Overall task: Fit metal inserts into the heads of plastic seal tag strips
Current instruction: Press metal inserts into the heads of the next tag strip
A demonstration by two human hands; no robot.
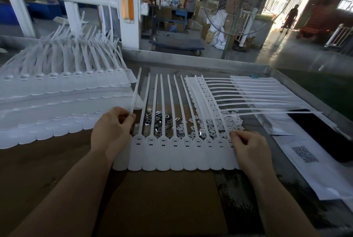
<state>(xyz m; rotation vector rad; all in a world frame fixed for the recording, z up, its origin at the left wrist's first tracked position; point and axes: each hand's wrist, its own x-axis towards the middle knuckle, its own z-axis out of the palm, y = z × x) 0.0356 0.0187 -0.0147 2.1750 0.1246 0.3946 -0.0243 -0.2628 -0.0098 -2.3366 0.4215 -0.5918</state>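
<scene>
A joined row of white plastic seal tag strips is laid flat on the counter, at about 6 o'clock from the middle of the view. Each head in the row has a small slot. Some of the slots toward the right look filled with something shiny, but it is too small for this to be told for sure. A judgement can still be made: this row is only partly done, and many more rows are waiting.

The left hand is seen at 9 o'clock of the row. One thin tail is pinched between its curled fingers. The right hand is seen at 3 o'clock of the row, with its fingertips pinched together at the last head. What is held there, if anything, cannot be told.

A heap of small metal inserts is found under the tails, at 12 o'clock of the heads. They are shiny, flat and square, with a hole in the middle. Beside them, toward 2 o'clock, small white plastic pieces are piled.

The strips are smooth, milky and bendy, with round-ended flags and long thin tails. A big stack of strips is kept at 10 o'clock, and another row is laid at 1 o'clock.
</scene>
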